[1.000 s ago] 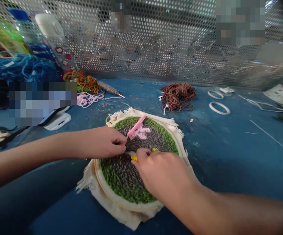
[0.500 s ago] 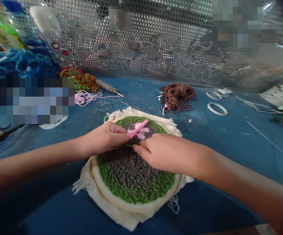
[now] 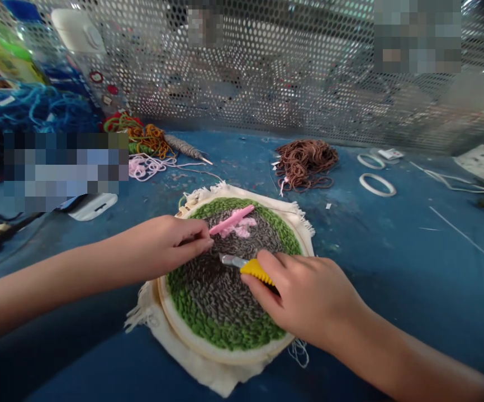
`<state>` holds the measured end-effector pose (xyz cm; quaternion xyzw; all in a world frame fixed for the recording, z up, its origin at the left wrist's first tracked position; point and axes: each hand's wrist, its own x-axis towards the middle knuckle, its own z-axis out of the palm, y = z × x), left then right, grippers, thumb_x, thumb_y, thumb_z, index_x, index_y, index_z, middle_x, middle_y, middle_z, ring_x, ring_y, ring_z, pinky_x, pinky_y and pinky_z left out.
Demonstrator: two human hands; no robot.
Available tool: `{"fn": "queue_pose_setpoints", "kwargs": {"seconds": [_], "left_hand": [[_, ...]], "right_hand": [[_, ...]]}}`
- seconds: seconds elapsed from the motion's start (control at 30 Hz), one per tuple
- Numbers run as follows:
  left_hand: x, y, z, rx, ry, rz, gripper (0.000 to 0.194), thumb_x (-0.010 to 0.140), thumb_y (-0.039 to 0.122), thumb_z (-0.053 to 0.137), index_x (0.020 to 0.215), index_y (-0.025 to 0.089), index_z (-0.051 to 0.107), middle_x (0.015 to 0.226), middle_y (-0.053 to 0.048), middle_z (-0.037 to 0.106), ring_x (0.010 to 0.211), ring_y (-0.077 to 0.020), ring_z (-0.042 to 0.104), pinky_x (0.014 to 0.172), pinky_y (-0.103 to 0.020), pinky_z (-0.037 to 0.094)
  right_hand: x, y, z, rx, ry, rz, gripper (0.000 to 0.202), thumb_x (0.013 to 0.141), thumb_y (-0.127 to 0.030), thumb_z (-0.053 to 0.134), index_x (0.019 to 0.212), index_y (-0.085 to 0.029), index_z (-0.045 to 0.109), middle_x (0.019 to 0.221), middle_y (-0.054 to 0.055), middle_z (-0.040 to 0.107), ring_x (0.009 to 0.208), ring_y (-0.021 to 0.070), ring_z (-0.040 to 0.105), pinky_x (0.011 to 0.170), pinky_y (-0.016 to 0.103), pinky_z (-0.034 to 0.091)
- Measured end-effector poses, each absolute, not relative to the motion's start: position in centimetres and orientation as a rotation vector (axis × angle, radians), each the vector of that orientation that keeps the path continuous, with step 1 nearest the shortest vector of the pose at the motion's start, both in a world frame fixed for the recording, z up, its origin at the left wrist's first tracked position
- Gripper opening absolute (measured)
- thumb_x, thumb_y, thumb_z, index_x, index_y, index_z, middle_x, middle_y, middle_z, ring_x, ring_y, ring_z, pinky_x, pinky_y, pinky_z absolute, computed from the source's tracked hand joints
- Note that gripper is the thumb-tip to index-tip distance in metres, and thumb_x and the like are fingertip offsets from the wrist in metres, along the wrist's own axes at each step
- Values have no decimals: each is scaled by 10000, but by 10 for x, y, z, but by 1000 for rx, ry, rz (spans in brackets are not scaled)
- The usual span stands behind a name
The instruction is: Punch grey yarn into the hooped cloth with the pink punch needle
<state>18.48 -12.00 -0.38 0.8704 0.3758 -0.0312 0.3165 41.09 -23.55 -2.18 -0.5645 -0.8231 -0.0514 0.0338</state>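
Note:
A round embroidery hoop (image 3: 208, 353) holds cream cloth covered in looped yarn, with a green border (image 3: 259, 334) around a grey-brown middle (image 3: 225, 301). Pink yarn loops (image 3: 244, 228) form a patch near the top, and a slim pink stick-like tool (image 3: 233, 219) lies across them. My left hand (image 3: 185, 243) is over the hoop's left part, fingertips pinched beside the tool's lower end; what they pinch, if anything, is too small to make out. My right hand (image 3: 304, 290) grips a yellow utility knife (image 3: 256, 271), its blade out and pointing left, just above the grey loops.
Behind the hoop sits a brown yarn bundle (image 3: 307, 162). White rings (image 3: 377, 185) lie to the right. Orange yarn (image 3: 152, 137), pink yarn (image 3: 143, 166) and a grey yarn-wound stick (image 3: 183, 147) are back left, near blue yarn (image 3: 36, 109). A perforated metal screen (image 3: 242, 72) borders the table.
My right hand has moved right and toward me, bringing the knife blade into sight. My left hand has shifted slightly left, exposing more of the pink tool, which stays in place.

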Motion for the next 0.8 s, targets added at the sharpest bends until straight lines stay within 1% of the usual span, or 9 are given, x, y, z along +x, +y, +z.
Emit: {"fn": "queue_pose_setpoints", "kwargs": {"seconds": [0.13, 0.2, 0.37, 0.47, 0.53, 0.63, 0.7, 0.8], "left_hand": [[188, -115, -8, 2240, 1063, -73, 317, 942, 451, 445, 798, 227, 616, 663, 20, 608, 626, -176, 563, 549, -279, 324], [190, -114, -7, 2211, 1070, -83, 330, 933, 470, 451, 800, 228, 632, 668, 21, 607, 638, -181, 558, 557, -283, 328], [192, -113, -3, 2123, 1086, -69, 342, 904, 505, 478, 892, 235, 688, 702, 15, 628, 657, -193, 557, 570, -288, 338], [189, -113, -5, 2125, 1063, -67, 332, 904, 497, 492, 890, 233, 693, 725, 9, 650, 674, -193, 578, 579, -280, 358], [186, -115, -6, 2163, 1007, -83, 299, 917, 459, 497, 874, 233, 689, 723, 14, 658, 659, -178, 584, 573, -265, 368], [184, -120, -6, 2230, 966, -100, 250, 928, 404, 507, 847, 232, 670, 648, 35, 627, 571, -148, 549, 531, -248, 349], [184, -124, -6, 2261, 980, -99, 232, 930, 397, 514, 849, 236, 661, 621, 43, 617, 531, -141, 532, 508, -252, 329], [184, -127, -9, 2263, 1001, -106, 214, 925, 403, 524, 860, 252, 662, 653, 42, 652, 547, -149, 558, 511, -260, 330]], "right_hand": [[414, -235, -23, -1568, -2491, -215, 375, 996, -451, 447, 804, -201, 652, 580, 23, 659, 489, 217, 645, 487, 319, 244], [412, -230, -22, -1564, -2519, -186, 368, 991, -457, 456, 802, -207, 649, 590, 20, 665, 506, 222, 649, 488, 324, 231], [406, -218, -20, -1613, -2548, -174, 362, 980, -470, 468, 828, -206, 665, 613, 36, 698, 510, 231, 651, 499, 323, 200], [408, -216, -21, -1622, -2541, -165, 363, 979, -471, 465, 836, -204, 665, 621, 37, 708, 511, 227, 647, 506, 318, 191], [410, -216, -21, -1639, -2533, -145, 351, 970, -473, 480, 842, -202, 663, 623, 34, 711, 510, 224, 645, 509, 315, 188], [413, -216, -21, -1651, -2510, -94, 334, 950, -482, 516, 843, -196, 651, 641, 32, 717, 527, 221, 650, 512, 310, 207], [415, -216, -22, -1645, -2486, -75, 328, 943, -483, 533, 841, -190, 641, 649, 31, 713, 548, 218, 658, 519, 308, 236], [417, -217, -26, -1642, -2439, -85, 321, 943, -475, 547, 848, -180, 633, 640, 26, 696, 540, 207, 652, 525, 307, 264]]}}
